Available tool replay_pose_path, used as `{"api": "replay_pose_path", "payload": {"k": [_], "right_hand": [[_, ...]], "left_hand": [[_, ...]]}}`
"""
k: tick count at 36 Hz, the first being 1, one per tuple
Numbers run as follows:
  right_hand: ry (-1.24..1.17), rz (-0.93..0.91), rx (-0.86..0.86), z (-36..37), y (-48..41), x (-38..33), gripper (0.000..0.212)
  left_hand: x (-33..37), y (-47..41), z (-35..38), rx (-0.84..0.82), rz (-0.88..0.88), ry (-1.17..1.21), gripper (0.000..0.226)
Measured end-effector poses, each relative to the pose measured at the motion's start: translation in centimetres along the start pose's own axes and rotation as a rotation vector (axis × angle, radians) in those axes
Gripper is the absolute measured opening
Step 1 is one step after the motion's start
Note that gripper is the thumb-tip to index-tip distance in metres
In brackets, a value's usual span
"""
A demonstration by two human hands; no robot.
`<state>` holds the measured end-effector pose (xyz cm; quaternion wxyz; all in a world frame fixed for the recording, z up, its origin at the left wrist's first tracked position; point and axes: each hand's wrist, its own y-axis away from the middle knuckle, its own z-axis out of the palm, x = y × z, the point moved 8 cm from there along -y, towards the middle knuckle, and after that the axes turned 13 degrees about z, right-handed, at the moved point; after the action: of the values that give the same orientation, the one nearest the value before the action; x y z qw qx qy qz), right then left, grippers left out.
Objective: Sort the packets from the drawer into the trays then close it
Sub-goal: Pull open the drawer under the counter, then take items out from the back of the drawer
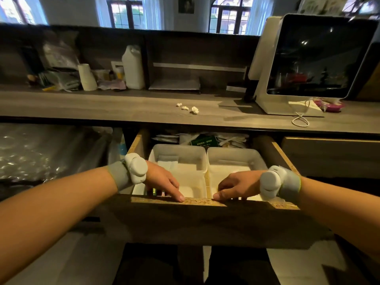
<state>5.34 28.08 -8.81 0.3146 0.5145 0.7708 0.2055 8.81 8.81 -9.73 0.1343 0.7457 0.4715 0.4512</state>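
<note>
A wooden drawer [205, 221] stands pulled out below the counter. Two white trays sit side by side in it: the left tray [181, 153] holds a flat white packet [167, 163] at its back, and the right tray [236, 156] looks nearly bare. Behind the trays lies a heap of loose packets [205, 139], one dark green. My left hand [164, 181] and my right hand [236, 187] both rest on the drawer's front edge, fingers curled over it into the trays. Something colourful shows under my left fingers, unclear what.
The grey counter [102, 105] above the drawer carries crumpled paper bits [188, 108], a screen on a white stand [320, 58] with a cable, a white jug [133, 67] and a paper roll [87, 77]. A closed drawer [329, 155] sits to the right, shiny plastic [41, 151] to the left.
</note>
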Motion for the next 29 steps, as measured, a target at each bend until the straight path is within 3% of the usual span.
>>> {"api": "replay_pose_path", "payload": {"k": [3, 6, 9, 20, 24, 29], "right_hand": [[0.027, 0.003, -0.042, 2.2, 1.0, -0.2, 0.059], [0.058, -0.009, -0.095, 4.2, 1.8, -0.8, 0.064], [0.064, -0.026, -0.105, 5.1, 2.6, -1.3, 0.059], [0.105, -0.109, -0.179, 7.3, 4.5, -2.8, 0.037], [0.126, -0.151, -0.217, 7.8, 5.2, -3.4, 0.058], [0.208, -0.166, -0.246, 9.0, 5.2, -3.5, 0.055]], "left_hand": [[0.9, 0.7, 2.7, -0.098, -0.035, 0.026, 0.050], [1.9, 1.3, 5.0, -0.160, -0.045, 0.030, 0.028], [2.7, 1.8, 6.1, -0.180, -0.037, 0.031, 0.020], [3.8, 2.4, 8.5, -0.272, 0.030, 0.026, 0.023], [4.1, 2.0, 9.0, -0.314, 0.076, -0.025, 0.025], [4.5, 1.5, 10.4, -0.428, 0.116, -0.005, 0.034]]}}
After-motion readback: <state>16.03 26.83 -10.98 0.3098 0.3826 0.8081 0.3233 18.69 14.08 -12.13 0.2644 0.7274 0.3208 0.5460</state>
